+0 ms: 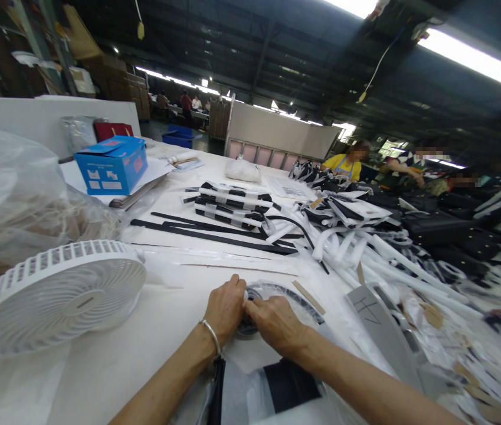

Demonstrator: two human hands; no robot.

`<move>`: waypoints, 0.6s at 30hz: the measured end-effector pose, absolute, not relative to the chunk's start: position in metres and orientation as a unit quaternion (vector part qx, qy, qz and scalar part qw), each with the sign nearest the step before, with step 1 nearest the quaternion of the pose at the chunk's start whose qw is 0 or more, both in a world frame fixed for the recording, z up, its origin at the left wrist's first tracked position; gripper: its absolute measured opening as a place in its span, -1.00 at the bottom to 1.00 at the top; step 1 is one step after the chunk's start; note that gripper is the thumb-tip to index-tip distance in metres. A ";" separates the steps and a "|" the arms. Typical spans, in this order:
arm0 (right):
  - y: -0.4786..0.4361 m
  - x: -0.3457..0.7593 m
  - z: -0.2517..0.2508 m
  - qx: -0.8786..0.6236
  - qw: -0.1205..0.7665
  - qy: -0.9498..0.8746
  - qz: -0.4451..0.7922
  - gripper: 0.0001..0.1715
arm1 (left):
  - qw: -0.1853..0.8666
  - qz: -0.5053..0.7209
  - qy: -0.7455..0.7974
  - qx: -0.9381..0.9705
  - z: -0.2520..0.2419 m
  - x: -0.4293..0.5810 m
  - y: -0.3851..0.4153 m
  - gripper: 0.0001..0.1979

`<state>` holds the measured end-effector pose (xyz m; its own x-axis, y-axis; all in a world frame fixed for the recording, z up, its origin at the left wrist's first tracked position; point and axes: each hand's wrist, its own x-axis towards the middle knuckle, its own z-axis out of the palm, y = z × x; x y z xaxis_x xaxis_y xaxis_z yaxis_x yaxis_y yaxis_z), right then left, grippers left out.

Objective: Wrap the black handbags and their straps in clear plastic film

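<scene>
My left hand [226,306], with a bracelet at its wrist, and my right hand [277,323] meet fingertip to fingertip near the table's front. Both are closed in a pinch over a dark round coil-like thing [246,332], whose middle they mostly cover. A small bit of white shows between the fingertips; what it is I cannot make out. Behind the right hand, a dark curved band under clear plastic [305,302] arcs across the tabletop. Below the hands lies a clear plastic sheet with a black piece [292,385] on or under it.
A white fan [62,298] stands left, before a blue box [112,165]. Black straps [206,236] and wrapped strap bundles [232,203] lie ahead. White-wrapped strips [343,248] heap at right, near a grey marked board [378,324]. Co-workers sit beyond, one in yellow [345,165].
</scene>
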<state>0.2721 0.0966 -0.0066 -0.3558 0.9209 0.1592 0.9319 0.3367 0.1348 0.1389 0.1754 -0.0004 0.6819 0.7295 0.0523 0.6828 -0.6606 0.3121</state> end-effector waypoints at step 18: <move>0.115 0.290 -0.007 -0.590 0.205 -0.777 -0.076 -0.54 | 0.144 0.120 0.391 0.901 0.008 0.139 0.171 -0.81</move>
